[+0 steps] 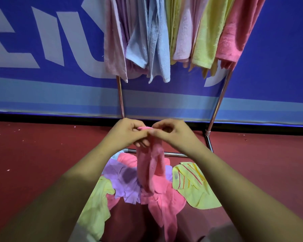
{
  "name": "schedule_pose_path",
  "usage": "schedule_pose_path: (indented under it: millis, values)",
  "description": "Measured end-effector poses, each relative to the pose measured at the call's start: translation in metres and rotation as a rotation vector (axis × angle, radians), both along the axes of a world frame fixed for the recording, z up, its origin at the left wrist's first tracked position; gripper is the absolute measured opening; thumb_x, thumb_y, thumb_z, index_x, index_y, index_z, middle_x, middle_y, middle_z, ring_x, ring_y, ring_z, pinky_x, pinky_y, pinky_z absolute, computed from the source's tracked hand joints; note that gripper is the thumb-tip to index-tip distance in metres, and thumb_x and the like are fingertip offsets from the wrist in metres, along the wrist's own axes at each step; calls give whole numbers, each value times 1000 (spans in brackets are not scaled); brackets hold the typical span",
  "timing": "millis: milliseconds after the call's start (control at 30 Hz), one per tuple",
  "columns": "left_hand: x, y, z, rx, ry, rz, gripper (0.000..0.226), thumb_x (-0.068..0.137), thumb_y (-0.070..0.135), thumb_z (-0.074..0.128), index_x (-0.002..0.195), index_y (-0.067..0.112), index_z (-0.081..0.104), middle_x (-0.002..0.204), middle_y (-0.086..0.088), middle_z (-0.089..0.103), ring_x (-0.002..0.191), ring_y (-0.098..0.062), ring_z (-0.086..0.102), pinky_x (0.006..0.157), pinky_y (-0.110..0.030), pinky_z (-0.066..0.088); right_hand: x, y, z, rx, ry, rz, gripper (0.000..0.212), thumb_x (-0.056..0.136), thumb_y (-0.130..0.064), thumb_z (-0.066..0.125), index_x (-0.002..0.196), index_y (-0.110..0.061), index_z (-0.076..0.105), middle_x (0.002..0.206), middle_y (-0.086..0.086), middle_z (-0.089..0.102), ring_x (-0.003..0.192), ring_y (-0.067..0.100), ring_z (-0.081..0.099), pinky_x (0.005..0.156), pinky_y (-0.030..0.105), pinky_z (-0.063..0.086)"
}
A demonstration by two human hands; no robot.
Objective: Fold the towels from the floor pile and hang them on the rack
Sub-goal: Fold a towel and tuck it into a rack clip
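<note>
**Item:** pink towel (150, 168), held up over floor pile (101, 206), in front of rack (219, 105). L hand (128, 132) & R hand (168, 131) both pinch its top edge, fingers curled close, hands nearly touching. Lower end trails into the pile.

**Risks:** top edge is bunched, so corners prob. won't match and the fold could skew. Trailing end may drag purple cloth (122, 182) up w/ it. Thin pinch may slip.

**Materials:** terry, soft, nubby, limp; hangs as a narrow twisted strip. Pile is crumpled pink, purple and yellow pcs. One yellow towel (198, 191) w/ red stripes lies flatter at right. Rack has shiny metal tube legs. Hung towels (156, 41) are pastel, draped in flat folds.
</note>
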State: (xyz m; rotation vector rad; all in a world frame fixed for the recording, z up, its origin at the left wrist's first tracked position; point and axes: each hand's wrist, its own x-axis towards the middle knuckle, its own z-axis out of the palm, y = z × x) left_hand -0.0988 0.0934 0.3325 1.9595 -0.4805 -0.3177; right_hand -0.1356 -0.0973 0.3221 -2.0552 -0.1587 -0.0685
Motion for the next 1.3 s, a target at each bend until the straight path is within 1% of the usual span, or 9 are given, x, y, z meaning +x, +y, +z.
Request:
schedule_pose_path:
  millis: [167,300,433,600,733,900,1033,1133,1300]
  values:
    - [5,1,-1,31,17,8,18,93,15,68,80,2,67,68,-14,74,59,-18,70,53,-21,52,4,-6,-4,-278,-104,-14,9,90,-14,70,94,-12,78,86,-3,72,82,13,65,72,26,45]
    - [15,17,-9,306,44,-76,17,91,22,71,89,5,67,73,-13,75,65,-26,73,59,-33,57,5,-20,5,-43,-54,-90,15,92,-8,68,86,-19,77,85,-15,74,77,-5,65,70,10,46]
    - [27,37,-13,501,-168,-26,21,86,29,76,79,13,64,69,-8,69,59,-21,65,60,-30,52,9,-33,5,149,-5,-224,15,85,-10,78,73,-11,69,61,-9,63,49,-4,49,51,11,37]
    - [32,35,-5,234,-281,199,17,82,28,79,74,17,69,66,1,68,59,-1,53,60,-18,41,7,-43,7,368,43,-267,9,84,-12,80,79,-11,73,69,-3,68,62,5,57,61,19,45]
    - [30,30,0,-46,-181,236,12,83,24,79,79,17,71,70,-1,66,65,-7,55,65,-22,45,3,-45,11,497,36,-220,7,88,-4,73,89,-9,77,81,2,76,75,12,66,74,22,54]
    - [27,24,28,-129,-151,170,13,79,38,74,80,25,71,76,-2,61,76,-13,54,81,-35,48,-7,-55,31,479,-14,-297,8,84,-11,78,79,-8,72,76,3,71,71,13,63,69,22,52]
    - [28,14,92,-119,-220,101,21,97,1,58,84,17,64,69,6,59,63,0,54,71,-19,53,-4,-58,84,435,-138,-337,14,84,-11,80,76,-9,68,65,-6,67,62,5,59,65,18,48]
    - [30,12,158,-119,-309,102,22,98,-1,55,90,18,64,74,1,61,58,0,56,62,-17,55,-1,-57,147,464,-212,-266,2,87,-4,74,86,-3,73,66,-5,70,61,4,61,67,18,52]
    - [9,11,267,-424,-237,3,22,97,-1,53,90,14,66,76,1,64,66,-8,62,68,-20,57,-15,-64,257,840,-227,85,19,95,4,55,110,7,66,73,5,72,66,12,67,65,21,55]
